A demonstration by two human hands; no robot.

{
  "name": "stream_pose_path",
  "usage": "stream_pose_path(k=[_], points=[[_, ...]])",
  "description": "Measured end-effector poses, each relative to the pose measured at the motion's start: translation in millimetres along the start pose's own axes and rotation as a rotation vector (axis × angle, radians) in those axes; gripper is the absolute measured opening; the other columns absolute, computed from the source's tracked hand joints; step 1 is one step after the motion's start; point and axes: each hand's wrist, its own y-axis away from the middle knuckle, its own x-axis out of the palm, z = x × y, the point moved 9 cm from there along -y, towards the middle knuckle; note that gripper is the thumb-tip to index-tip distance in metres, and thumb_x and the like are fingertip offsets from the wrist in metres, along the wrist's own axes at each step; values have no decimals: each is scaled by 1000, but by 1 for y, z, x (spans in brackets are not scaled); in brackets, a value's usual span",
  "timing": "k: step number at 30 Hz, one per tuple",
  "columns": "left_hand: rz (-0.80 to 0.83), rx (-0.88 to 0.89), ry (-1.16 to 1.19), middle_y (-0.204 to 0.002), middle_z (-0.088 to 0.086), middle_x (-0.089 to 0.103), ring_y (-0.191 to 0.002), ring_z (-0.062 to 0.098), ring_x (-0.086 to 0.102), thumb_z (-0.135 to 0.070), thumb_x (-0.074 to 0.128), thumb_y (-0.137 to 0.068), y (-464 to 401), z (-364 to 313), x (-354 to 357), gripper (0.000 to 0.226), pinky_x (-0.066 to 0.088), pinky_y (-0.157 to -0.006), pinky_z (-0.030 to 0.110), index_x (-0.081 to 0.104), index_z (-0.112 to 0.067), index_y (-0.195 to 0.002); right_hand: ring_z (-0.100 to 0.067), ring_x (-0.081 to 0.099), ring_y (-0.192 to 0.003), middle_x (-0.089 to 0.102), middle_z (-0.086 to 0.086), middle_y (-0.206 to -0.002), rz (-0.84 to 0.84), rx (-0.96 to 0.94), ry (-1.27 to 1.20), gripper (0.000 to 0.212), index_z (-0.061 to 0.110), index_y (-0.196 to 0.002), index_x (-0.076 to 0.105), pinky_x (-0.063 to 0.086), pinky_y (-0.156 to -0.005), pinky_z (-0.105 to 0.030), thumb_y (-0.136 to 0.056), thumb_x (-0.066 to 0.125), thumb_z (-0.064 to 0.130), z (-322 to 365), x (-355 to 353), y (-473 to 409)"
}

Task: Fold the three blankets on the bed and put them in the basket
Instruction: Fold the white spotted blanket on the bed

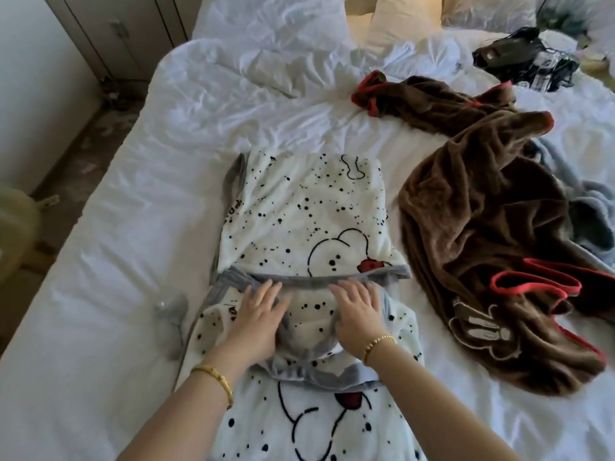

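My left hand [258,314] and right hand [357,314] lie flat, fingers spread, pressing the grey-trimmed fold of the white spotted blanket [309,214], which stretches along the middle of the bed [100,294]. Bare sheet lies open to my left as far as the bed's edge. Just right of the fold, the crumpled brown blanket [482,211] with red trim crowds that side, a grey blanket [592,214] partly under it. A black bag [519,54] sits near the pillows [399,24].
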Motion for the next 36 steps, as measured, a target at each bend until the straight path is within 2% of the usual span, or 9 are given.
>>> stream_pose_path(k=[4, 7, 10, 14, 20, 24, 28, 33, 36], points=[[518, 59, 142, -157, 0, 12, -145, 17, -3, -58, 38, -89, -16, -33, 21, 72, -14, -114, 50, 14, -26, -149, -26, 11, -142, 25, -2, -151, 732, -113, 71, 89, 25, -145, 23, 5, -114, -56, -74, 46, 74, 20, 59, -2], [727, 69, -8, -158, 2, 3, -145, 20, -8, -79, 50, -68, -3, -17, 31, 105, -19, -111, 53, 4, -30, -149, -29, 21, -140, 21, -3, -153, 925, -162, 266, 107, 26, -147, 15, 21, -112, -54, -64, 51, 82, 5, 57, 4], [742, 115, -202, -158, 5, -10, -143, 23, -19, -81, 56, -60, 10, 2, 43, 124, -21, -108, 53, -15, -29, -147, -31, 10, -144, 8, -4, -157, 969, -158, 385, 114, 29, -148, 3, 9, -114, -58, -61, 57, 79, -9, 49, 6], [522, 304, -431, -157, 13, -4, -143, 30, -15, -64, 63, -69, 20, -9, 55, 122, -16, -111, 57, -19, -20, -147, -32, -1, -144, 0, -8, -157, 844, -135, 379, 112, 25, -148, -1, -6, -113, -59, -67, 61, 70, -3, 52, 7], [156, 135, -224, -134, 6, 50, -133, 25, 34, -1, 42, -86, -9, 9, 20, 55, -3, -118, 45, 33, -16, -139, -26, 12, -141, 22, -4, -148, 571, -13, 37, 94, 22, -142, 20, 1, -114, -55, -71, 54, 72, 7, 58, 2], [30, -86, -217, -124, 11, 57, -122, 29, 46, -6, 39, -91, -28, 31, 1, 44, 17, -115, 43, 32, -11, -134, -25, 2, -144, 11, 0, -154, 553, 21, -41, 115, 31, -146, -1, -3, -112, -58, -61, 60, 76, 18, 60, 4], [-90, -152, -188, -123, 11, 57, -117, 28, 50, -13, 35, -95, -36, 37, -9, 30, 36, -98, 38, 37, -12, -125, -33, -1, -144, 6, -9, -154, 435, -92, 244, 116, 23, -145, -19, -16, -105, -62, -72, 63, 60, 37, 64, 11], [16, 275, -174, -131, 6, 48, -125, 23, 39, -29, 54, -84, -30, 29, 17, 46, 20, -114, 35, 41, -14, -126, -27, 46, -120, 51, -6, -118, 48, 109, 178, 70, 11, -140, 17, -9, -112, -55, -82, 55, 21, 11, 28, -4], [168, 328, -347, -117, 9, 58, -118, 28, 46, -60, 56, -74, -23, 37, 38, 83, 11, -116, 47, 29, -14, -137, -24, 56, -100, 51, 1, -82, -59, 247, 105, 52, 10, -123, 32, -7, -115, -49, -77, 54, 19, -17, 8, -13]])
